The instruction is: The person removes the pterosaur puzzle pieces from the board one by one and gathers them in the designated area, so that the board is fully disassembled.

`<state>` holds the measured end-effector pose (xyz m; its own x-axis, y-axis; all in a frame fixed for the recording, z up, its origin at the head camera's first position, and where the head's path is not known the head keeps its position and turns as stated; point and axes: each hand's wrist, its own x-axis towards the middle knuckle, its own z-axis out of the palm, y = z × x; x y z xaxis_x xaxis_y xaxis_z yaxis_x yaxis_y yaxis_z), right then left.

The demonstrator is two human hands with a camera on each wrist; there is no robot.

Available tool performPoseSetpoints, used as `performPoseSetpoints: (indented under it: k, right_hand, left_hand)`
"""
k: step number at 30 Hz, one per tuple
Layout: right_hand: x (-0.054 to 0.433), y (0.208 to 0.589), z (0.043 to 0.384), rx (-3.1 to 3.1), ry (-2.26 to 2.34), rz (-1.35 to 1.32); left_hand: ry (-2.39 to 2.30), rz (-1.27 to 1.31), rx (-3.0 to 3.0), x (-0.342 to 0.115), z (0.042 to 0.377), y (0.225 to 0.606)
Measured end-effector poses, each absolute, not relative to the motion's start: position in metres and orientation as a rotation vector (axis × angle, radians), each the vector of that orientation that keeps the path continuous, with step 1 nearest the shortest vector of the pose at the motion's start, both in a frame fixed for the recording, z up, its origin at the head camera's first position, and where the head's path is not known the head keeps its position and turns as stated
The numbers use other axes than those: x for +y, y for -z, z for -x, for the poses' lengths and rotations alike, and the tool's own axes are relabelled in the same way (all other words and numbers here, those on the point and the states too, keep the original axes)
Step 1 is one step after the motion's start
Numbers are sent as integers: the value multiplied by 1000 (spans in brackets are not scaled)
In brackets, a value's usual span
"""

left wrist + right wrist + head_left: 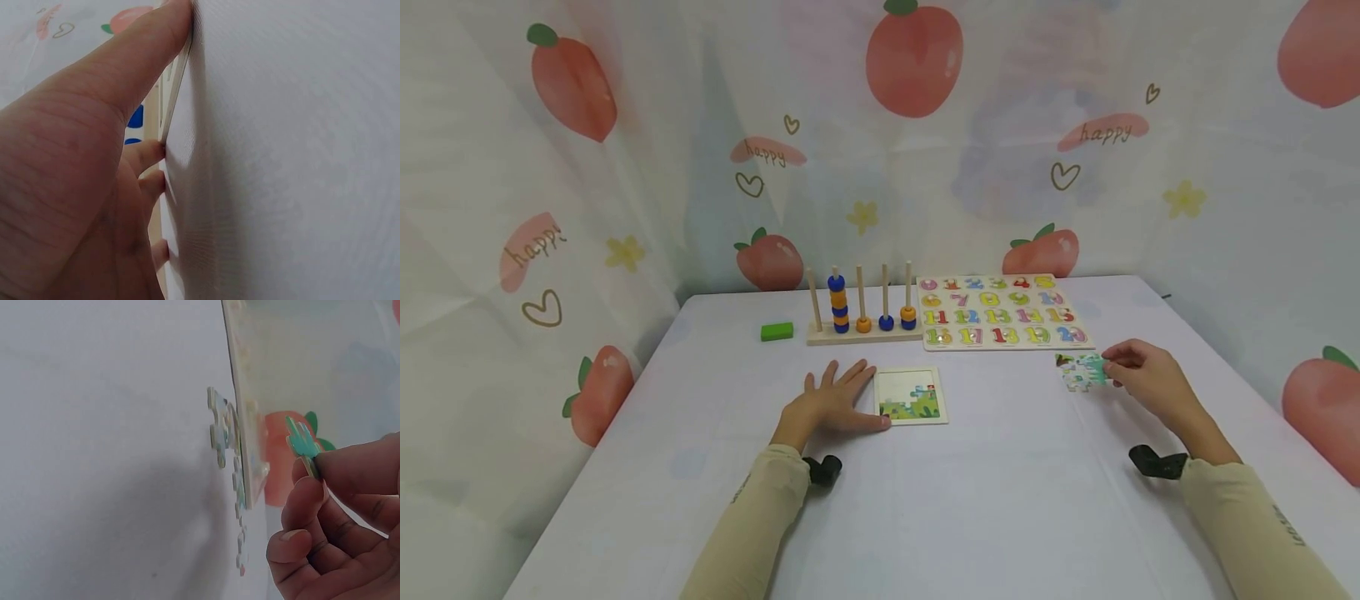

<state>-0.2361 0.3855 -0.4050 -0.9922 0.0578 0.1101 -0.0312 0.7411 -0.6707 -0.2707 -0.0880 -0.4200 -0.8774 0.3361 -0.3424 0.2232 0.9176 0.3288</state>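
My left hand (831,404) lies spread on the table at the left side of a small square jigsaw tray (895,383). Its thumb and index finger touch the tray's left edge. Joined green pieces fill the tray's lower and right part; its upper left shows bare. Between thumb and fingers, my right hand (1153,387) pinches a teal jigsaw piece (302,442), raised off the table. Loose jigsaw pieces (1077,372) lie just left of that hand. In the left wrist view, the left thumb (94,81) hides most of the tray.
Behind the tray stands a wooden peg rack (865,337) with blue and orange beads. To its right lies a number board (1000,310). A green block (777,332) is left of the rack. A printed curtain (880,192) surrounds the white table (992,500).
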Motion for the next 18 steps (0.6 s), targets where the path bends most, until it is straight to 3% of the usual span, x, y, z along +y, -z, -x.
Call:
performPoseSetpoints:
  k: [18]
  right_hand:
    - [399,422,240,-2869,-1049,140]
  left_hand:
    - [-392,-413,2681,-89,271,419]
